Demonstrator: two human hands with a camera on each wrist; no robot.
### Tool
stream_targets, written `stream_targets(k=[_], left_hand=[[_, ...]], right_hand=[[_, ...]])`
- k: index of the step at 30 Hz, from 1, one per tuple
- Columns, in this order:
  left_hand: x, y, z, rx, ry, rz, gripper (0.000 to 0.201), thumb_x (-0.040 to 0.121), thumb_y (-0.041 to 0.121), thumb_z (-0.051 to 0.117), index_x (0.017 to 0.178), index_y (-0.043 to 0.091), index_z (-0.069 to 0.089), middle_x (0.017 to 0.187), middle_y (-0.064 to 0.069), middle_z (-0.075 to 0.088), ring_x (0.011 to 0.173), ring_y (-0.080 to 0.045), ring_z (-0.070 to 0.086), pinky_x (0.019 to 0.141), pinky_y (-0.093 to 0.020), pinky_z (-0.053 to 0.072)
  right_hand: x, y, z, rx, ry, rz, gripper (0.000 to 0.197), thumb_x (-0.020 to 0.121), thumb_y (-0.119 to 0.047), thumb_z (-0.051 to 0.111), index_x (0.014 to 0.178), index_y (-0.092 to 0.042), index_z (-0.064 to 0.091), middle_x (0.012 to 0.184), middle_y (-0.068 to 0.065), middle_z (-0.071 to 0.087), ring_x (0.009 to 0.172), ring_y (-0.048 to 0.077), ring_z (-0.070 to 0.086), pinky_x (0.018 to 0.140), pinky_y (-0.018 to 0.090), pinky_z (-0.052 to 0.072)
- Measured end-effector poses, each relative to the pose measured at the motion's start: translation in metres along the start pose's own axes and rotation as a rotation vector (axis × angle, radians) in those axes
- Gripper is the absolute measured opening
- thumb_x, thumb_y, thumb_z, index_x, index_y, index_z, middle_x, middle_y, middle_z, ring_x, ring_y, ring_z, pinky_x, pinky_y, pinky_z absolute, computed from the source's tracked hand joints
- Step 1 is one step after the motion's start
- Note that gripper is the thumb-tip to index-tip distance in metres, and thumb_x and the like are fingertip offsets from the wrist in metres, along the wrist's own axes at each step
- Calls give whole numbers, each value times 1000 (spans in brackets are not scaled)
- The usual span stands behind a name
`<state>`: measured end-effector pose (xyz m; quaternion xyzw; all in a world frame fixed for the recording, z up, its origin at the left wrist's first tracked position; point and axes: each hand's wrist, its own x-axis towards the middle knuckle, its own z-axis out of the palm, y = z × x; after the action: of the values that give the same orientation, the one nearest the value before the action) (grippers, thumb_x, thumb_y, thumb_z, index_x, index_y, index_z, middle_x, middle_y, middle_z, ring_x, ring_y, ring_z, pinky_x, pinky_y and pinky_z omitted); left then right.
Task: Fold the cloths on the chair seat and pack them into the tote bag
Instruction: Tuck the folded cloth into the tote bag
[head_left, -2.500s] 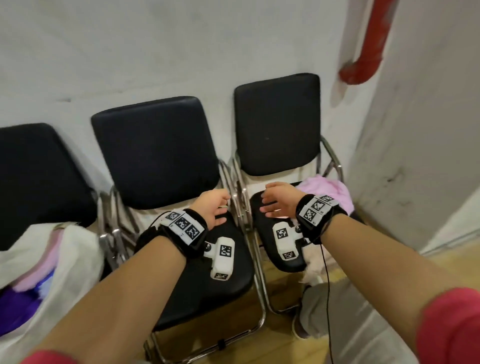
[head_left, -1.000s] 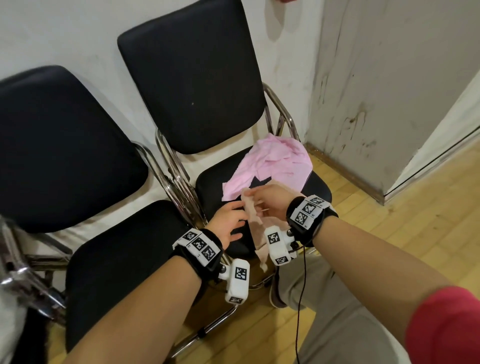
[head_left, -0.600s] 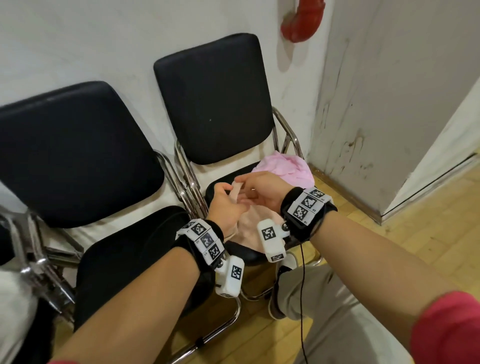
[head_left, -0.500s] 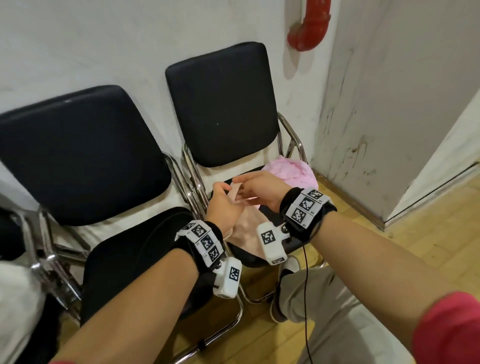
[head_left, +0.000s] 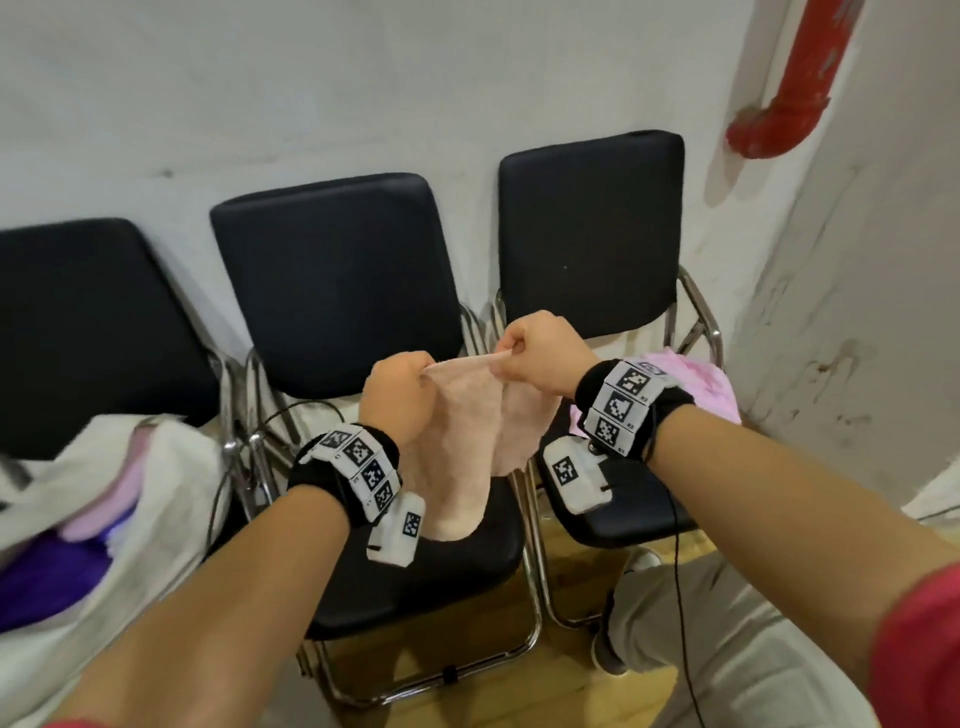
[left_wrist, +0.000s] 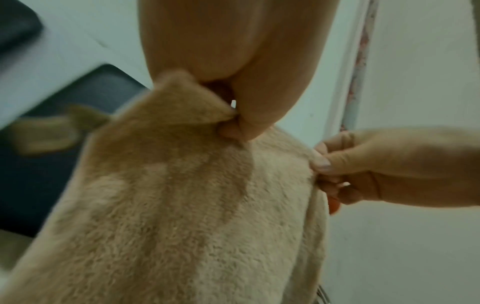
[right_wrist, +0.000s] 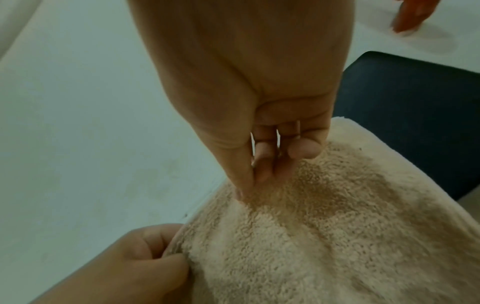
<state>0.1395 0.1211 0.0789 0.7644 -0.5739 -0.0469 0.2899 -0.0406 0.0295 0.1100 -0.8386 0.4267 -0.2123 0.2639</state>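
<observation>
Two hands, left hand (head_left: 397, 387) and right hand (head_left: 540, 348), pinch the beige cloth's (head_left: 467, 441) top edge above the middle chair seat (head_left: 415, 582); we should slide each grip to the corners, then fold flat.

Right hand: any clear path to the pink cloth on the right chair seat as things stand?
Probably not yet. The right hand pinches the top edge of the beige cloth, as does the left hand. The pink cloth lies uncovered just beyond that wrist, so the path looks open once it lets go.
</observation>
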Motion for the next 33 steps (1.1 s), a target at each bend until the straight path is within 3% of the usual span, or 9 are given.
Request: stream_targets(k=[6,10,14,16,18,23,27,29,33], left_hand=[[-6,-77,-50,5,66,-54,31,91,2,48,88,19,73,96,-4,55,87,-21,56,76,-30,40],[-15,-102,-77,28,78,-92,35,91,-3,49,96,20,75,97,0,56,91,-16,54,80,-26,38],[-22,-120,-95,17,129,-94,33,89,-2,53,95,21,76,97,2,67,94,-13,59,82,-21,41],[-24,-129,-103,-28,139,-111,34,87,-4,52,92,19,77,92,4,72,90,-10,61,79,-18,44],[-25,-139,-111,-65,180,-153,37,87,-5,51,90,20,79,88,7,71,91,-11,63,83,-25,49],[-25,-170,-125,-109,184,-266,29,90,3,57,90,25,75,88,8,70,89,-12,63,78,-26,47],[-23,-197,-128,-143,157,-342,10,86,18,72,80,26,68,78,2,69,81,-19,65,72,-37,53],[-24,-204,-127,-227,100,-347,9,87,21,73,79,22,71,75,0,69,76,-18,64,66,-34,51],[-18,-207,-116,-259,125,-352,11,94,20,66,85,19,73,86,-2,70,83,-18,65,68,-28,50]], right_hand=[[22,-42,39,-229,-17,-196,24,90,-37,69,87,-14,66,95,-2,55,88,17,52,77,34,44],[30,-50,69,-191,-106,-210,21,99,-38,54,90,-19,50,83,1,60,78,23,58,68,37,44],[34,-51,89,-207,-241,-328,18,98,-35,57,90,-20,52,92,0,60,82,19,57,74,36,48],[35,-50,95,-174,-290,-344,19,96,-31,60,86,-19,51,85,-1,59,75,16,55,69,33,46],[37,-46,100,-129,-309,-345,21,93,-25,64,81,-19,47,75,-3,55,65,12,49,61,28,42],[49,-36,103,-133,-297,-356,9,92,-25,66,88,-28,59,81,-11,58,75,3,54,67,23,41],[64,-32,104,-82,-275,-298,6,92,-22,66,91,-28,65,86,-12,62,81,3,58,71,20,43],[72,-30,106,-43,-223,-246,6,93,-23,65,91,-28,67,88,-11,64,84,4,59,71,20,44],[89,-30,108,-2,-70,-146,11,94,-21,61,88,-27,69,88,-8,66,83,5,59,67,20,42]])
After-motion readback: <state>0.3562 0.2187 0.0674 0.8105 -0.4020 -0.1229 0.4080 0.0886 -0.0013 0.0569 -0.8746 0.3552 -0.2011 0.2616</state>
